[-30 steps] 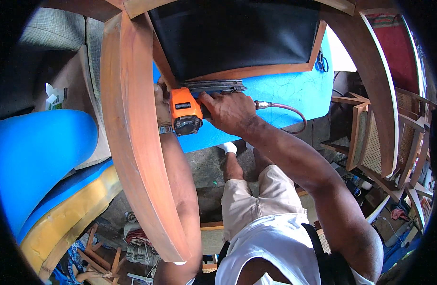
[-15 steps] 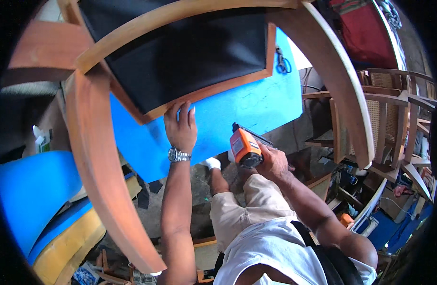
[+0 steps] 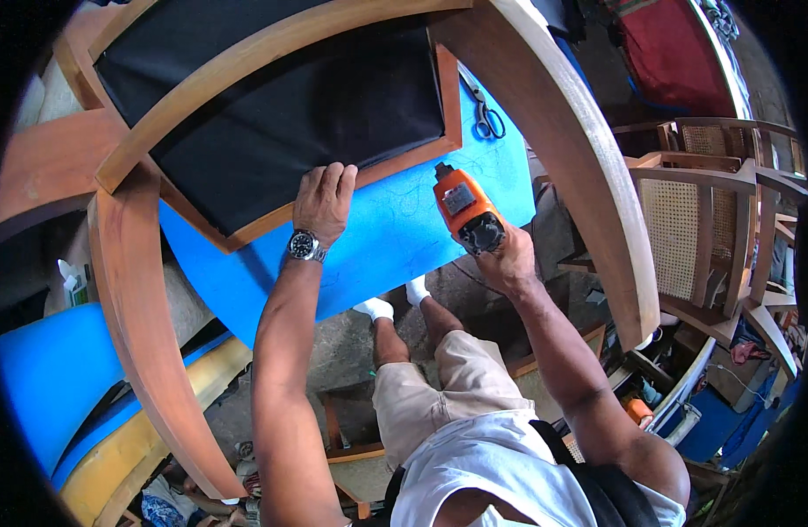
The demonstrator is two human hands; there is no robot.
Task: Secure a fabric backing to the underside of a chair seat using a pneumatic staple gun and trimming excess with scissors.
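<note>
My left hand (image 3: 325, 202) lies flat on the lower edge of a black fabric panel (image 3: 281, 123) set in a wooden seat frame (image 3: 369, 171); a watch is on that wrist. My right hand (image 3: 507, 259) grips an orange power stapler (image 3: 465, 209), its nose pointing at the frame's lower right corner. The seat sits upside down on a blue foam sheet (image 3: 395, 237). Curved wooden chair arms (image 3: 562, 132) arch over the work.
Scissors (image 3: 483, 110) lie on the blue foam beyond the frame. A cane-backed wooden chair (image 3: 685, 211) stands at the right. Blue and yellow foam slabs (image 3: 61, 386) are stacked at the left. A red cushion (image 3: 667, 44) is at the top right.
My right hand has brought the stapler up from beside my leg to the frame's corner. My left hand stays pressed on the frame's edge. The view has shifted.
</note>
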